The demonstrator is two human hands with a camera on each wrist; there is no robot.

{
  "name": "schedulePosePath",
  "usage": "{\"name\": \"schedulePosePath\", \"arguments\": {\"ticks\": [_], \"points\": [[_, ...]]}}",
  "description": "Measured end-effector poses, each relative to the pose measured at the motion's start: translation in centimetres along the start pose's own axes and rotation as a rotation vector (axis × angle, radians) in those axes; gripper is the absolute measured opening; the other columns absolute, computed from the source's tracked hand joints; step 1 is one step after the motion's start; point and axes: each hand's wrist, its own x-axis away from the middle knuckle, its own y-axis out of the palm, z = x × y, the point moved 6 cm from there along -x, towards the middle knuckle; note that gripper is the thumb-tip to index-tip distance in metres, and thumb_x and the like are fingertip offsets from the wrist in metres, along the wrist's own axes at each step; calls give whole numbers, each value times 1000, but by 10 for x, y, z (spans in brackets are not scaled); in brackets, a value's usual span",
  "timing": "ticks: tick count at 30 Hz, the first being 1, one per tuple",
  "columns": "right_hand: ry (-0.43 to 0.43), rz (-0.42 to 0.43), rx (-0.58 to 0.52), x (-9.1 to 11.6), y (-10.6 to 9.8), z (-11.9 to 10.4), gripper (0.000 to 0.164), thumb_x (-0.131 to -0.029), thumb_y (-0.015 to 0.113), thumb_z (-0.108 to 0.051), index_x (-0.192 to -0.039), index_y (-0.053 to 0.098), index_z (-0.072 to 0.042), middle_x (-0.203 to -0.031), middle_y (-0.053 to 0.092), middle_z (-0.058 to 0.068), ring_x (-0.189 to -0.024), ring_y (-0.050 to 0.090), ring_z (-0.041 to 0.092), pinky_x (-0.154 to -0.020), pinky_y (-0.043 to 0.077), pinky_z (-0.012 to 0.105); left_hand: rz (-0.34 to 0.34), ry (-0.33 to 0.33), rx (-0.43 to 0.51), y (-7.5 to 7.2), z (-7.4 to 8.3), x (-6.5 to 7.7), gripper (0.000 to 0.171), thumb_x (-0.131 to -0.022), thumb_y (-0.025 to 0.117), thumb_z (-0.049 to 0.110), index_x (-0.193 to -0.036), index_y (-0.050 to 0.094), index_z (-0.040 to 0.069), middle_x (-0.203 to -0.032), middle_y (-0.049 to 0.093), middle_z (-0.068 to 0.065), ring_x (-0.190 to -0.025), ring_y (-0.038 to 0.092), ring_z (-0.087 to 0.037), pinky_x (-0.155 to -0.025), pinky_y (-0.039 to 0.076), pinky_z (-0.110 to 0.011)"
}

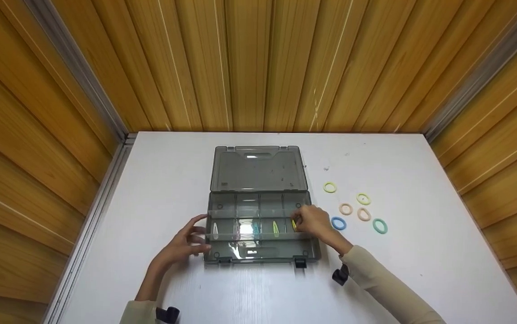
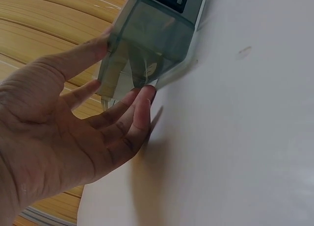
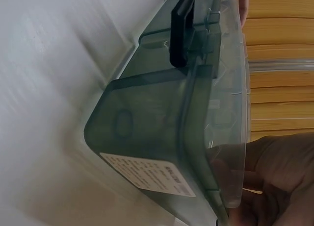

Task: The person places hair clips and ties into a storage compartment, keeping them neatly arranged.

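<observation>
A smoky grey-green plastic box (image 1: 258,170) lies with its lid folded back. Across its compartments sits a clear divided tray (image 1: 265,236) holding a white hair clip (image 1: 215,231), a blue one (image 1: 256,228) and a yellow-green one (image 1: 276,228). My right hand (image 1: 316,221) is at the tray's right end, pinching a yellow hair clip (image 1: 294,225) between thumb and fingers. With spread, loosely bent fingers, my left hand (image 1: 178,246) touches the box's left side; in the left wrist view the fingertips (image 2: 146,92) rest against the box wall (image 2: 159,39).
Right of the box, several coloured rings lie on the white table (image 1: 402,180), among them a yellow ring (image 1: 329,192), a blue ring (image 1: 333,220) and a green ring (image 1: 386,227). A black latch (image 1: 301,263) hangs from the box's front. Wood-patterned walls (image 1: 249,67) enclose the table.
</observation>
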Motion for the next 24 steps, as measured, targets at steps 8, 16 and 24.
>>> {"name": "schedulePosePath", "arguments": {"ticks": [8,16,24], "points": [[0,4,83,-3,3,0,23,-70,83,3,-92,80,-3,-82,78,8,-70,69,24,-63,58,46,21,-21,-10,0,-2,0,90,-88,79,10,-161,27,17,-142,48,-31,-114,64,-34,-79,59,-44],[23,-39,63,0,-2,4,20,-70,81,5,-89,79,-1,-75,73,7,-62,56,16,-58,55,40,11,-19,3,4,1,-5,90,-88,78,9,-161,27,16,-143,47,-32,-112,64,-32,-79,59,-43],[-20,-40,-63,6,-8,-1,16,-74,79,8,-88,77,1,-72,71,6,-63,58,13,-56,49,31,4,-10,-12,1,2,-1,92,-88,79,9,-161,25,15,-141,49,-32,-110,65,-30,-78,59,-43]]}}
